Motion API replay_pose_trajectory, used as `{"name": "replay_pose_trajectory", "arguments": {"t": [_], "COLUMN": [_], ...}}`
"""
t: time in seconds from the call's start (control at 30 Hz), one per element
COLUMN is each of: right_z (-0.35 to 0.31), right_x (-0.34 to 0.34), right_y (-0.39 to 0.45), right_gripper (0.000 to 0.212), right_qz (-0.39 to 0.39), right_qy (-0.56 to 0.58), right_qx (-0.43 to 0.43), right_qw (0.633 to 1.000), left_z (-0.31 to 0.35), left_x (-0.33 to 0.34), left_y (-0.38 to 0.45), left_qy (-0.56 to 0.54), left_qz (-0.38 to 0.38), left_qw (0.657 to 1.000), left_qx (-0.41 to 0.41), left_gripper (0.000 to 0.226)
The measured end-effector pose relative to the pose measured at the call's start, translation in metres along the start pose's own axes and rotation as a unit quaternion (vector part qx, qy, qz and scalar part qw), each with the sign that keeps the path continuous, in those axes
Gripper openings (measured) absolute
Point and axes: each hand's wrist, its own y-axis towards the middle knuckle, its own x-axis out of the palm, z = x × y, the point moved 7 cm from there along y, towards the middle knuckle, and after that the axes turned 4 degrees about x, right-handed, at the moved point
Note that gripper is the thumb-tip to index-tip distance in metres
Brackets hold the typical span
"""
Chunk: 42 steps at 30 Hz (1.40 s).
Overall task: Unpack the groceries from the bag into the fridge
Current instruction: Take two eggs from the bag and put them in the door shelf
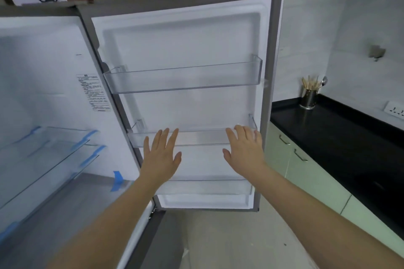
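Note:
The fridge stands open, its white inner door (181, 46) swung out in front of me. Three clear door bins hang on it: an upper one (183, 78), a middle one (196, 137) and a lower one (207, 188), all with nothing in them. My left hand (160, 155) and my right hand (244, 150) are both held out flat, fingers spread, in front of the middle bin; neither holds anything. To the left, glass shelves (43, 150) with blue tape fill the fridge interior. No bag or groceries are in view.
A black countertop (338, 142) over pale green cabinets (306, 172) runs along the right. A metal cup of utensils (309, 98) stands on it near the wall. A socket (395, 110) is on the tiled wall. Grey floor lies below the door.

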Motion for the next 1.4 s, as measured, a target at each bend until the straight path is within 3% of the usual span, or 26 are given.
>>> {"name": "replay_pose_trajectory", "arguments": {"t": [0.27,0.5,0.87,1.07,1.4], "right_z": [0.014,0.021,0.021,0.029,0.044], "right_x": [0.038,0.052,0.069,0.075,0.057], "right_y": [0.039,0.069,0.098,0.106,0.116], "right_gripper": [0.082,0.084,0.088,0.087,0.066], "right_qz": [-0.064,-0.107,-0.125,-0.135,-0.148], "right_qy": [-0.067,-0.060,-0.102,-0.080,0.068], "right_qx": [0.011,0.044,0.052,0.042,0.009], "right_qw": [0.996,0.991,0.985,0.987,0.987], "left_z": [-0.017,-0.013,-0.015,-0.016,-0.015], "left_x": [0.012,0.015,0.025,0.024,0.004], "left_y": [0.030,0.055,0.074,0.077,0.095], "left_qy": [-0.003,0.004,0.013,0.002,0.007], "left_qz": [0.062,0.097,0.152,0.137,0.039], "left_qw": [0.998,0.993,0.987,0.990,0.999], "left_qx": [-0.002,0.061,0.051,0.028,0.016], "left_gripper": [0.063,0.052,0.054,0.053,0.038]}}
